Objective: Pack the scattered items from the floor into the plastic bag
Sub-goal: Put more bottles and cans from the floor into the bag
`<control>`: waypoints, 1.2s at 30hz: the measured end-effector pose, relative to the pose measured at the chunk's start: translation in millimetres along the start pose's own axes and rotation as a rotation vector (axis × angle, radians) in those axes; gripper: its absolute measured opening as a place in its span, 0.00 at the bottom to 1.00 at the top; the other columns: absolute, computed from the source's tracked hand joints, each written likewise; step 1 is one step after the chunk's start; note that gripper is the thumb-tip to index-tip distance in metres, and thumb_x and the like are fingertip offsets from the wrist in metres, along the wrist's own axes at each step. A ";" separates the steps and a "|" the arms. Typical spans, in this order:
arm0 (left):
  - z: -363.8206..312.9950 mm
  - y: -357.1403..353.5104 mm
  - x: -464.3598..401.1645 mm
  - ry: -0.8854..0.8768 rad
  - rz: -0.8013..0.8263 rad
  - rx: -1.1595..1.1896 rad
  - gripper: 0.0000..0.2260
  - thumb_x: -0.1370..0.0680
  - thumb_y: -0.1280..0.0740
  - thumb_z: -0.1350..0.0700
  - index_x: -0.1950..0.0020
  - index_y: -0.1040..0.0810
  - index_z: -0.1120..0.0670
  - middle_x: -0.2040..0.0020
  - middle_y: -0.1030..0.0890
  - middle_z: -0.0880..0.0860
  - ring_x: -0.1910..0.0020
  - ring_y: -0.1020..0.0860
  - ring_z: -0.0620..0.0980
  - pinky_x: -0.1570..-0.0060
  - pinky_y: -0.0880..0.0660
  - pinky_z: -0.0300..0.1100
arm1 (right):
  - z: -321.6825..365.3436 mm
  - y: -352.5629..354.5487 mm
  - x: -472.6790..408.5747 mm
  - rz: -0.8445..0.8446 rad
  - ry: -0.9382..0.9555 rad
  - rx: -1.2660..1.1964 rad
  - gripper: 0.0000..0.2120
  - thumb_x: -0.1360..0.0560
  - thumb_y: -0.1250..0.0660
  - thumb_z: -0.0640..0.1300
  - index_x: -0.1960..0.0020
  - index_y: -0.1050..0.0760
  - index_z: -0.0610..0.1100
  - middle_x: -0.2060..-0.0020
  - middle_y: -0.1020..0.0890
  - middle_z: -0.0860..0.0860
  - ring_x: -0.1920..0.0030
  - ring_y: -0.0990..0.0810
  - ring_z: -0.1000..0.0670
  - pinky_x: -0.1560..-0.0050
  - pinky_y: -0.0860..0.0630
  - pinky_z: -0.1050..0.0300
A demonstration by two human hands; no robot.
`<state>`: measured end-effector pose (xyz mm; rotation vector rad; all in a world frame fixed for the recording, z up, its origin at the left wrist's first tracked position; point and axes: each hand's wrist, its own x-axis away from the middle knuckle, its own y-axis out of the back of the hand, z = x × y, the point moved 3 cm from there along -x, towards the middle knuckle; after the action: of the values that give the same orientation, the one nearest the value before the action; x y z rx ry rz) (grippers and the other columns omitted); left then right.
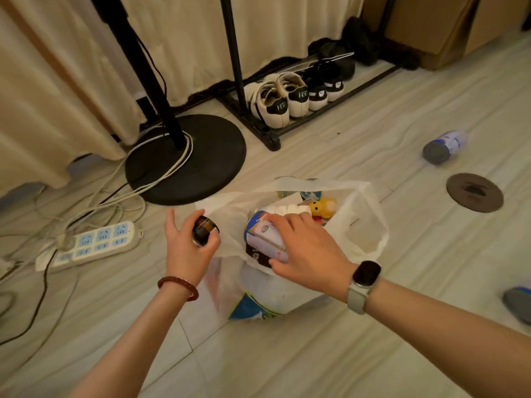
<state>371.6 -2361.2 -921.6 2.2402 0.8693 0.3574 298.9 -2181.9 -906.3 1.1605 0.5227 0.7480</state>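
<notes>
A white translucent plastic bag (370,225) stands open on the floor in front of me. Inside it I see a yellow toy (324,206), a white ridged pack (287,209) and other packets. My right hand (310,251) grips a blue and white can (264,234) lying in the bag's mouth. Just left of the bag, my left hand (186,248) holds a small dark brown jar (204,229). Another blue and white can (444,146) lies on the floor at the far right. At the right edge, a further blue can (520,305) is partly cut off.
A black round stand base (201,173) with cables sits behind the bag. A white and blue power strip (97,244) lies to the left among loose cords. A shoe rack (290,101) with several shoes stands by the curtain. A round brown floor cover (474,192) is at the right.
</notes>
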 end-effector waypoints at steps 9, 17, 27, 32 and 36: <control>18.7 -17.5 -1.7 0.212 0.254 0.309 0.17 0.25 0.35 0.60 0.37 0.30 0.53 0.45 0.26 0.54 0.46 0.26 0.52 0.54 0.27 0.38 | 17.9 -22.9 -10.1 0.064 -0.078 -0.045 0.33 0.27 0.38 0.58 0.28 0.45 0.46 0.39 0.34 0.43 0.40 0.33 0.43 0.43 0.32 0.53; 21.7 27.8 -3.3 0.060 0.045 0.171 0.22 0.26 0.34 0.62 0.32 0.34 0.54 0.41 0.30 0.51 0.44 0.31 0.46 0.45 0.32 0.40 | 38.9 -46.1 -24.0 0.053 -0.059 -0.098 0.24 0.26 0.39 0.57 0.37 0.35 0.42 0.42 0.28 0.43 0.43 0.30 0.44 0.45 0.31 0.53; -17.9 56.4 -10.4 -0.031 -0.008 0.336 0.16 0.25 0.37 0.62 0.40 0.28 0.49 0.56 0.29 0.46 0.59 0.25 0.48 0.69 0.22 0.33 | 44.1 -47.6 -35.4 -0.019 0.038 -0.071 0.19 0.24 0.39 0.51 0.39 0.32 0.40 0.43 0.28 0.42 0.43 0.29 0.43 0.48 0.27 0.51; -12.4 45.6 -12.1 0.138 0.006 0.426 0.13 0.24 0.37 0.59 0.40 0.26 0.53 0.49 0.27 0.51 0.49 0.26 0.49 0.50 0.24 0.44 | 31.3 -49.5 -24.1 0.032 0.061 -0.212 0.23 0.22 0.42 0.49 0.29 0.39 0.45 0.32 0.34 0.47 0.32 0.36 0.48 0.37 0.32 0.54; -12.6 21.7 -0.1 0.371 0.153 0.665 0.14 0.24 0.37 0.57 0.39 0.28 0.56 0.42 0.30 0.55 0.44 0.28 0.53 0.49 0.23 0.49 | 27.7 -38.3 -19.2 -0.037 0.025 -0.413 0.24 0.23 0.40 0.50 0.29 0.39 0.45 0.31 0.32 0.50 0.30 0.38 0.52 0.33 0.41 0.61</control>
<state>376.1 -2366.3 -897.5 2.9216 1.1314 0.6448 315.8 -2221.6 -933.6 0.7569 0.3862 0.7948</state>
